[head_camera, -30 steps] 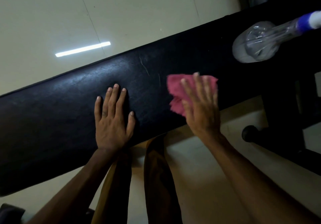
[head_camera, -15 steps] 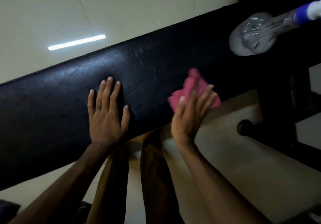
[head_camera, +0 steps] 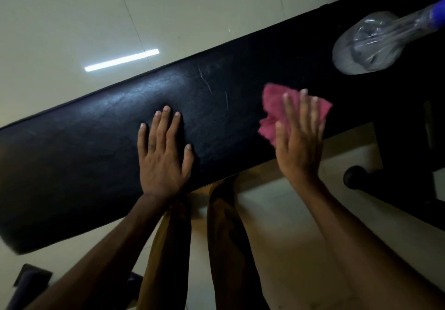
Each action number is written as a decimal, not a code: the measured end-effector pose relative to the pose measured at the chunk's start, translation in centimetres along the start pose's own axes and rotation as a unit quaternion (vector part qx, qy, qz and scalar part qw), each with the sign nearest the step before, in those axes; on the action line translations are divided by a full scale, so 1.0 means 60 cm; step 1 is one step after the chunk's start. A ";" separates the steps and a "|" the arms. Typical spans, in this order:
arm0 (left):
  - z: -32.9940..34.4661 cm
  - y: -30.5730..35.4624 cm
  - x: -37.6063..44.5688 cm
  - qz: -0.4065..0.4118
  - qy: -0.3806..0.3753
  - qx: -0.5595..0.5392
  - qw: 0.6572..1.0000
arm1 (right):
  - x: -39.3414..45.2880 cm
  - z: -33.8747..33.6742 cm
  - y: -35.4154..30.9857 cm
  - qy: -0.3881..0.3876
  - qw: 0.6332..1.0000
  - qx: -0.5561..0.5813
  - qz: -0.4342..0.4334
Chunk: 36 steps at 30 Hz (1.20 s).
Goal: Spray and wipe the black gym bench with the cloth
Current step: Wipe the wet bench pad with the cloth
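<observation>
The black gym bench runs diagonally across the view, its padded top scuffed near the middle. My left hand lies flat on the pad with fingers spread, holding nothing. To its right, my right hand presses a crumpled pink cloth onto the pad close to the near edge; the fingers lie stretched over the cloth and hide part of it. A clear spray bottle with a blue-and-white top lies on the bench at the upper right.
Pale tiled floor lies beyond the bench, with a bright light reflection on it. The bench's black frame and a round foot stand at the right. My legs in brown trousers are below the near edge.
My right hand swept the cloth down to the near edge, then back up onto the pad. The left hand stayed flat in place.
</observation>
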State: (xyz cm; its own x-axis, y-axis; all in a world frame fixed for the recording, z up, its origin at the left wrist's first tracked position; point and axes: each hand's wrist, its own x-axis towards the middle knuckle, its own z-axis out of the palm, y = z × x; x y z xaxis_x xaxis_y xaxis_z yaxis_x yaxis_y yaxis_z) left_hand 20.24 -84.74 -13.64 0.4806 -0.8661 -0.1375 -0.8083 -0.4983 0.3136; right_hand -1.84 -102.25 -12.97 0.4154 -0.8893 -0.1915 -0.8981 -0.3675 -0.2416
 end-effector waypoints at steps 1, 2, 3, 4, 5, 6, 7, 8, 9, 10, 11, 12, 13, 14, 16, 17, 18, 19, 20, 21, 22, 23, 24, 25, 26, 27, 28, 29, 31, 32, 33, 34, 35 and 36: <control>0.001 0.000 0.000 -0.001 -0.001 0.003 1.000 | 0.008 0.006 -0.021 0.032 0.996 0.020 0.085; 0.001 0.000 0.000 -0.001 -0.002 0.005 1.000 | 0.012 0.015 -0.056 0.043 0.992 0.022 0.120; 0.000 0.001 0.001 0.001 -0.003 0.006 1.000 | 0.011 0.023 -0.090 0.029 0.996 -0.001 0.087; -0.001 0.001 0.001 0.003 -0.002 0.005 1.000 | 0.010 0.030 -0.108 0.000 1.000 -0.026 -0.003; -0.002 0.003 0.002 0.004 -0.001 0.002 1.000 | 0.017 0.031 -0.106 -0.027 0.993 -0.043 -0.109; -0.003 0.006 0.003 0.004 -0.003 -0.002 1.000 | 0.033 0.024 -0.091 -0.044 0.979 -0.053 -0.190; -0.004 0.009 0.004 0.004 -0.009 -0.003 1.000 | 0.052 0.015 -0.075 -0.042 0.974 -0.054 -0.214; -0.005 0.014 0.006 0.005 -0.015 -0.001 1.000 | 0.071 0.009 -0.066 -0.027 0.981 -0.048 -0.185; -0.005 0.019 0.009 0.010 -0.019 0.003 1.000 | 0.086 0.007 -0.069 -0.012 0.993 -0.033 -0.114; -0.004 0.026 0.016 0.020 -0.020 0.006 1.000 | 0.095 0.010 -0.084 0.006 0.999 -0.023 -0.038; -0.002 0.033 0.024 0.034 -0.018 0.008 0.999 | 0.099 0.016 -0.107 0.016 0.999 -0.028 0.006; 0.000 0.041 0.034 0.048 -0.016 0.009 0.999 | 0.100 0.018 -0.130 0.014 0.999 -0.042 -0.007; 0.003 0.049 0.045 0.056 -0.013 0.009 0.998 | 0.104 0.017 -0.138 0.000 0.996 -0.055 -0.065; 0.005 0.055 0.055 0.054 -0.010 0.008 0.998 | 0.116 0.014 -0.133 -0.022 0.988 -0.067 -0.138; 0.006 0.062 0.068 0.036 -0.007 0.003 0.999 | 0.155 -0.005 -0.105 -0.051 0.974 -0.066 -0.210; 0.006 0.063 0.069 0.029 -0.004 -0.003 1.000 | 0.173 -0.010 -0.100 -0.045 0.980 -0.057 -0.183; 0.005 0.062 0.068 0.027 0.000 -0.011 1.000 | 0.185 -0.010 -0.105 -0.037 0.991 -0.044 -0.123; 0.004 0.061 0.067 0.028 0.003 -0.023 0.999 | 0.190 -0.005 -0.120 -0.030 0.997 -0.037 -0.059; 0.004 0.060 0.067 0.032 0.004 -0.034 0.999 | 0.187 -0.001 -0.142 -0.027 0.999 -0.035 -0.027; 0.004 0.059 0.067 0.033 0.005 -0.045 0.998 | 0.182 0.001 -0.162 -0.032 0.998 -0.035 -0.042; 0.003 0.058 0.067 0.032 0.007 -0.055 0.998 | 0.178 0.003 -0.170 -0.046 0.993 -0.041 -0.098; 0.002 0.056 0.067 0.030 0.010 -0.065 0.997 | 0.180 -0.001 -0.167 -0.066 0.982 -0.050 -0.167; 0.001 0.055 0.067 0.028 0.015 -0.075 0.997 | 0.191 -0.006 -0.153 -0.078 0.972 -0.054 -0.216; 0.000 0.054 0.068 0.025 0.018 -0.085 0.996 | 0.205 -0.012 -0.140 -0.072 0.971 -0.054 -0.221; -0.001 0.053 0.069 0.020 0.018 -0.097 0.995 | 0.214 -0.015 -0.132 -0.059 0.981 -0.051 -0.180; -0.002 0.052 0.068 0.016 0.017 -0.107 0.994 | 0.215 -0.015 -0.132 -0.050 0.992 -0.040 -0.110; -0.002 0.051 0.069 0.012 0.017 -0.113 0.993 | 0.208 -0.008 -0.143 -0.036 0.998 -0.031 -0.047; -0.002 0.053 0.069 0.011 0.017 -0.116 0.993 | 0.190 -0.001 -0.161 -0.030 0.999 -0.025 -0.029; -0.004 0.054 0.069 0.010 0.019 -0.122 0.992 | 0.143 0.007 -0.185 -0.059 0.989 -0.032 -0.129; -0.005 0.053 0.065 0.009 0.015 -0.133 0.991 | 0.122 0.009 -0.178 -0.080 0.977 -0.039 -0.192; -0.007 0.051 0.063 0.009 0.010 -0.151 0.989 | 0.107 0.010 -0.161 -0.089 0.971 -0.042 -0.220; -0.011 0.048 0.066 0.012 0.007 -0.166 0.986 | 0.097 0.011 -0.146 -0.081 0.975 -0.045 -0.203; -0.014 0.043 0.068 0.012 0.006 -0.170 0.985 | 0.087 0.012 -0.140 -0.063 0.985 -0.045 -0.152; -0.016 0.035 0.067 0.015 0.004 -0.159 0.987 | 0.075 0.013 -0.142 -0.048 0.993 -0.051 -0.091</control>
State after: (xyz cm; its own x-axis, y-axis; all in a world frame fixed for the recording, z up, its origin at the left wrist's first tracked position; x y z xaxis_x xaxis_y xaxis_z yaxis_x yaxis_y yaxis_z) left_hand 20.79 -89.23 -12.60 0.4618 -0.8794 -0.1159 -0.6760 -0.4335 0.5959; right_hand 7.82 -102.91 -12.54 0.5801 -0.7770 -0.2446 -0.8145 -0.5504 -0.1832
